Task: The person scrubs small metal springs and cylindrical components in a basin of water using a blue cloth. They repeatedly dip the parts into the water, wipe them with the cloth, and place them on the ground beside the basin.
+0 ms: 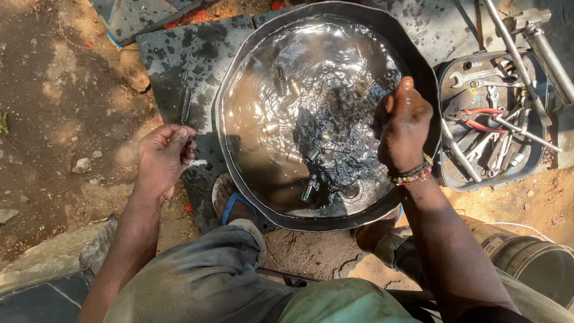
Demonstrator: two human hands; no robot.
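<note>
- Large round metal basin is filling the centre of the frame, holding clear rippling liquid; it's sitting on a dark wet slab, probably so spills are landing on stone, not dirt.
- Tool tray is sitting at right edge, touching the basin rim, loaded with spanners and red-handled pliers; placement is keeping tools within the right arm's reach.
- Metal bucket is standing at lower right, beside the person's leg.
- Right hand is hovering over the right part of the basin, fingers curled shut, thumb up; whether it's gripping anything, can't tell.
- Left hand is sitting left of the basin over the slab, fingertips pressed together, pinching the lower end of a dark coil spring; the spring is pointing up-frame, held clear of the liquid.
- Small metal parts (springs, short cylinders) are lying submerged in the basin centre, seemingly soaking.
</note>
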